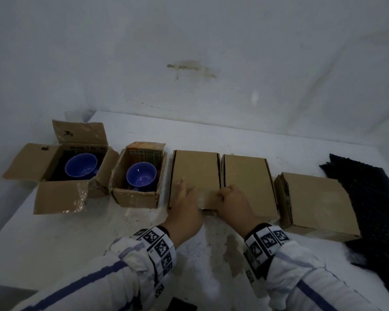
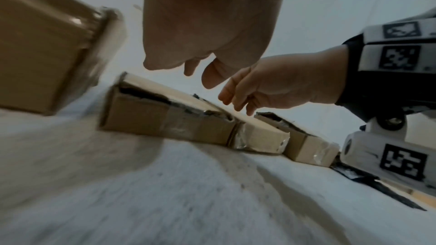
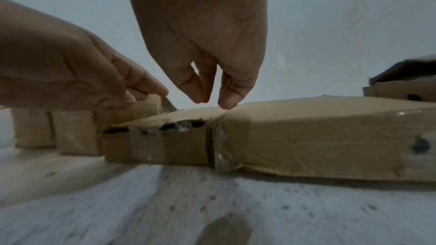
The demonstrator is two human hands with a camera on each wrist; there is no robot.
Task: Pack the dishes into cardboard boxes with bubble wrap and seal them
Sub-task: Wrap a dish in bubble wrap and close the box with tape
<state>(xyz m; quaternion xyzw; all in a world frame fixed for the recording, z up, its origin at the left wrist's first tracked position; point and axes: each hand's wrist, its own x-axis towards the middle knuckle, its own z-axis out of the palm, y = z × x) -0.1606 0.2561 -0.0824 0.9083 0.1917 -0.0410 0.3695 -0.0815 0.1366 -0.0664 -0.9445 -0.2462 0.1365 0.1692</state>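
Observation:
Five cardboard boxes stand in a row on the white table (image 1: 99, 232). The two on the left are open, each with a blue cup (image 1: 81, 165) (image 1: 140, 177) inside. The other three are closed. Both hands are at the near end of the middle box (image 1: 195, 171) (image 2: 146, 118) (image 3: 165, 141). My left hand (image 1: 185, 198) (image 2: 188, 66) (image 3: 146, 88) lies on its top with fingers extended. My right hand (image 1: 233, 199) (image 2: 271, 85) (image 3: 205, 90) touches its near right corner with its fingertips. A shiny tape strip (image 1: 208, 199) runs between the hands.
The fourth box (image 1: 249, 180) (image 3: 306, 137) touches the middle one on the right. A fifth closed box (image 1: 317, 203) lies further right, beside a black mat (image 1: 373, 198) at the table's right edge. A white wall rises behind the row.

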